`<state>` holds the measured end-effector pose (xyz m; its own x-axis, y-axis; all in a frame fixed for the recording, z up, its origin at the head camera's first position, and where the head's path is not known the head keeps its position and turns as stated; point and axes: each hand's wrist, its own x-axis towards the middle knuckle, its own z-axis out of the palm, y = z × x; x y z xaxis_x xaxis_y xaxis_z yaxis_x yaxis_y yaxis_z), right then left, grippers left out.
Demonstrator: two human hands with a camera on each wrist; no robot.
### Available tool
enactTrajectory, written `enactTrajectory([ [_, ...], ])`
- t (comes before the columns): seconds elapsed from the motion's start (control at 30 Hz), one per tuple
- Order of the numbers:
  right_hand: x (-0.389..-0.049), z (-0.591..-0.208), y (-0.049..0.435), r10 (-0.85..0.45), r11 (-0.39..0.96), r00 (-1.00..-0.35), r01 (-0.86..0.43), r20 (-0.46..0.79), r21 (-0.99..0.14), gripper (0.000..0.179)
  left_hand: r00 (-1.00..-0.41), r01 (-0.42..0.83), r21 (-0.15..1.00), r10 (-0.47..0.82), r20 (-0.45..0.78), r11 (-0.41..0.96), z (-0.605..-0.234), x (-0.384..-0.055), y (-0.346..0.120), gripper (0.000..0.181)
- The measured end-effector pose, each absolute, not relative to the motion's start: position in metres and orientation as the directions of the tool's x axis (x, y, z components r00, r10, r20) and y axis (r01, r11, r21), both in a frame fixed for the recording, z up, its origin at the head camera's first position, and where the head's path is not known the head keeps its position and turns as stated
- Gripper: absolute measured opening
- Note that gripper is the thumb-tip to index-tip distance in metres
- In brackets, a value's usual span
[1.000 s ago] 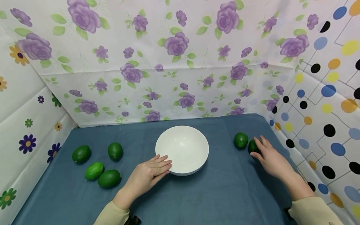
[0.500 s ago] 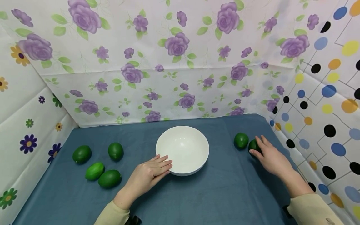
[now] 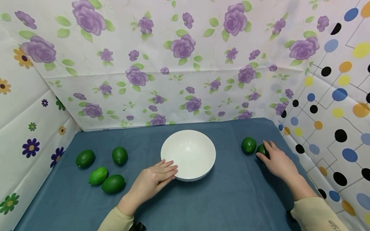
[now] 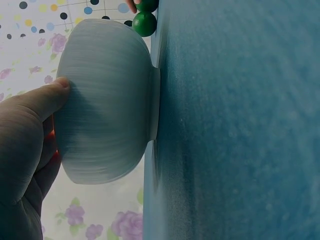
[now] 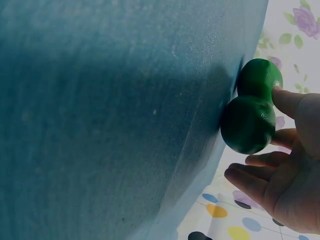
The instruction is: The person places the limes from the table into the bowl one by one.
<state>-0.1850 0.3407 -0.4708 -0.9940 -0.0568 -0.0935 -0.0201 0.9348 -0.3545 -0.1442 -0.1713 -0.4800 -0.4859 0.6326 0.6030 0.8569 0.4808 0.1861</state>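
My left hand (image 3: 154, 176) holds the near left rim of a white bowl (image 3: 199, 157), fingers over the inside and thumb on the outer wall. In the left wrist view, the thumb presses the outer side of the bowl (image 4: 107, 105), which stands upright on its foot. At the right, my right hand (image 3: 278, 162) has its thumb and index finger round a dark green lime (image 3: 262, 151). The right wrist view shows this lime (image 5: 248, 125) right against a second lime (image 5: 260, 77), with the other fingers spread below. That second lime (image 3: 249, 145) sits left of the hand.
On the left of the blue cloth (image 3: 225, 199) lie several more limes: one at the far left (image 3: 85, 158), one behind (image 3: 119, 156), a lighter lime (image 3: 98, 176) and a dark lime (image 3: 113, 184) touching it. A flowered sheet (image 3: 185, 80) hangs behind, and a dotted sheet (image 3: 326, 128) borders the right.
The head view has shifted very slightly. My right wrist and sleeve have swung a little to the left while the fingers stay at the same lime. The left hand and bowl have not moved.
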Motion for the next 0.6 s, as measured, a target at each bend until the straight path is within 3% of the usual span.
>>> enactTrajectory([
  [0.6,-0.1932,-0.4787,0.3364,-0.047,0.933,-0.998,-0.026,-0.050,-0.358,0.084,-0.484,0.856,0.178,0.629,0.609,0.486,-0.4815,-0.1445,-0.1714,0.043],
])
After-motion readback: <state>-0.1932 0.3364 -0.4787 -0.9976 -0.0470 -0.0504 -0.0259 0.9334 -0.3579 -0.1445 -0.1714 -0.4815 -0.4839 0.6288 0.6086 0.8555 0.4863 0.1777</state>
